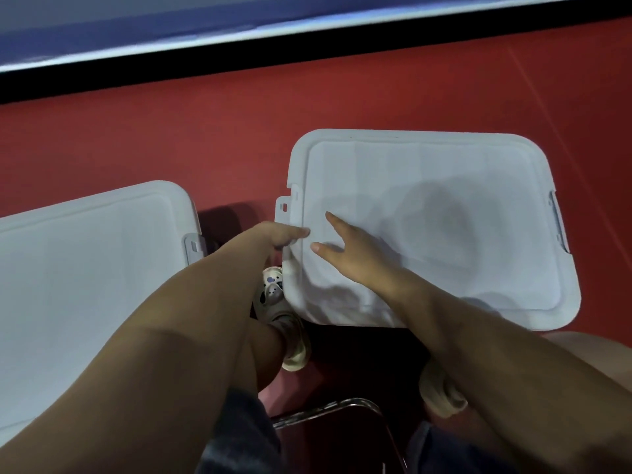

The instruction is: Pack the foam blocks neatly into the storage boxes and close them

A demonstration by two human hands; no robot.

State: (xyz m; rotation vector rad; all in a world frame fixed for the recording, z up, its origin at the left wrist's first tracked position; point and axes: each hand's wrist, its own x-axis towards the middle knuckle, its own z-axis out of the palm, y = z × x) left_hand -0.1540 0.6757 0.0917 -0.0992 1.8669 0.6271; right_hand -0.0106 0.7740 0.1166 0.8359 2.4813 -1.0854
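I see no readable writing anywhere — my left hand point(280, 234) pinches the white rectangular plastic lid's point(444, 206) left edge at centre frame, my right hand point(355, 254) spread flat on it.

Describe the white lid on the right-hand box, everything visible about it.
The lid is white, smooth plastic by its look, rectangular with rounded corners, a raised rim and a shallow recessed panel. It lies flat on its box on the red floor. A latch tab juts up at its left edge; a latch sits at the right edge. The left hand grips the left edge below the tab; the right hand rests on top, fingers spread. Shadows cross it.
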